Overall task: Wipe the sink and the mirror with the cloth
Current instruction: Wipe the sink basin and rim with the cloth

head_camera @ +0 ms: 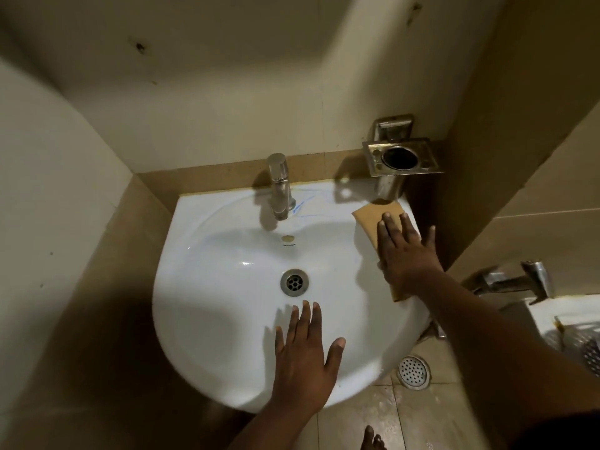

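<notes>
R hand [407,254] flat, fingers apart, presses tan square cloth [373,219] on white ceramic sink [201,319] rim, 2 o'clock; L hand [303,358] spread. Cloth could slip off the edge.

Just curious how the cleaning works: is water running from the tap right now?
No: the tap shows no stream below its spout, while the right hand presses the cloth flat on the sink rim.

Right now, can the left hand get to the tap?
Probably yes. The left hand rests flat on the sink's front rim, and only open basin lies between it and the tap.
</notes>
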